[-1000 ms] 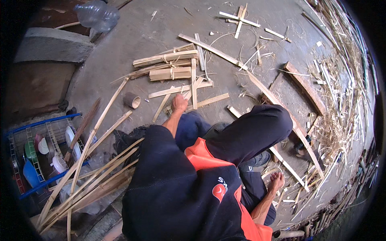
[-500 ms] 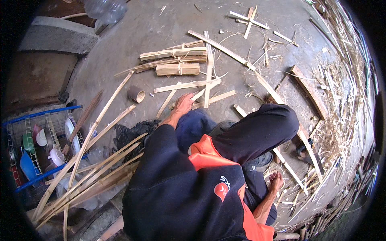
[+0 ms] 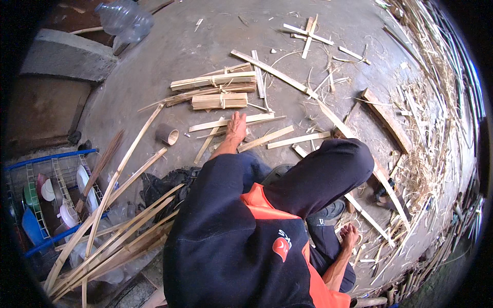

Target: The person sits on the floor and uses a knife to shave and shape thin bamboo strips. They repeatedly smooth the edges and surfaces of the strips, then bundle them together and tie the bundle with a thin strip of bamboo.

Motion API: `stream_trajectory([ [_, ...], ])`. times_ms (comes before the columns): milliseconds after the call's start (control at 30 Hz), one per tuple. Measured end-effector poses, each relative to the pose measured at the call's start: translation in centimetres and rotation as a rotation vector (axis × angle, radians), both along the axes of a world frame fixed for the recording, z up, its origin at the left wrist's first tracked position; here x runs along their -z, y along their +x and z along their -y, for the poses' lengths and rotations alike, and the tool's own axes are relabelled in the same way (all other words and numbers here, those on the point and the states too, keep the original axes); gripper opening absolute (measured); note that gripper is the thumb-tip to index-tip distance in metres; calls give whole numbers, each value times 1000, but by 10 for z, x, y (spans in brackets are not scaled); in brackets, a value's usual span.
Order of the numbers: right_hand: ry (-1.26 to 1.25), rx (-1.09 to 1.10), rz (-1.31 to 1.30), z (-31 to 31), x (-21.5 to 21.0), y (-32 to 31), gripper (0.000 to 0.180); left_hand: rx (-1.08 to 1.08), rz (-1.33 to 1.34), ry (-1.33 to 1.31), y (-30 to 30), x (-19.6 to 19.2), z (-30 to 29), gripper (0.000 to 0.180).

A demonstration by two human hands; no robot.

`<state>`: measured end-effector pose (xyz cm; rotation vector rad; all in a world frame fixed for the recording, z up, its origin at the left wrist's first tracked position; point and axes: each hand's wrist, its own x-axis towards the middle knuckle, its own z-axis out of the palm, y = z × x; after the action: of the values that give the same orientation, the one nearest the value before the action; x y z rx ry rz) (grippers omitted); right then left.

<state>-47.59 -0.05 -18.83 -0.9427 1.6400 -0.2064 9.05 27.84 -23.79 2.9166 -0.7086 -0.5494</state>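
My left hand (image 3: 236,128) reaches to the floor in front of my bent knee. Its fingers are stretched forward over a flat pale bamboo strip (image 3: 204,126), touching or just above it; I see no grip. Beside it lie a short strip (image 3: 266,138) and another strip (image 3: 300,140) to its right. Just beyond the fingertips is a tied bundle of bamboo strips (image 3: 231,101), with a longer tied bundle (image 3: 213,80) behind it. My right hand (image 3: 349,235) rests low by my folded leg, fingers curled; whatever they may hold is hidden.
A hollow bamboo piece (image 3: 167,134) and a twig broom (image 3: 101,167) are at left, near a blue-framed dish rack (image 3: 54,244). Long strips (image 3: 120,231) lean beside my left side. A wooden block (image 3: 385,120) and heaped shavings (image 3: 426,164) lie at right.
My left hand has shifted slightly, its fingers now pointing forward over a strip. A strip that lay upright past the hand is gone from there; one now lies crosswise to the right. Right hand unchanged.
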Motion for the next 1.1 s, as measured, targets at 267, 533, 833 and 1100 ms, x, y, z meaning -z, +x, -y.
stream_trajectory([
  [267, 42, -88, 30, 4, -2, 31, 23, 202, -41, -44, 4, -15, -13, 28],
  [533, -57, -227, -28, 8, -13, 60, 27, 197, -269, -363, -35, -42, -20, 16],
  [833, -107, -277, -52, 3, -28, 72, 30, -302, -148, -1237, 5, -146, 24, 40],
  [1100, -99, -264, -31, 6, -36, 86, 33, -206, -79, -1210, -1, -111, 42, 24],
])
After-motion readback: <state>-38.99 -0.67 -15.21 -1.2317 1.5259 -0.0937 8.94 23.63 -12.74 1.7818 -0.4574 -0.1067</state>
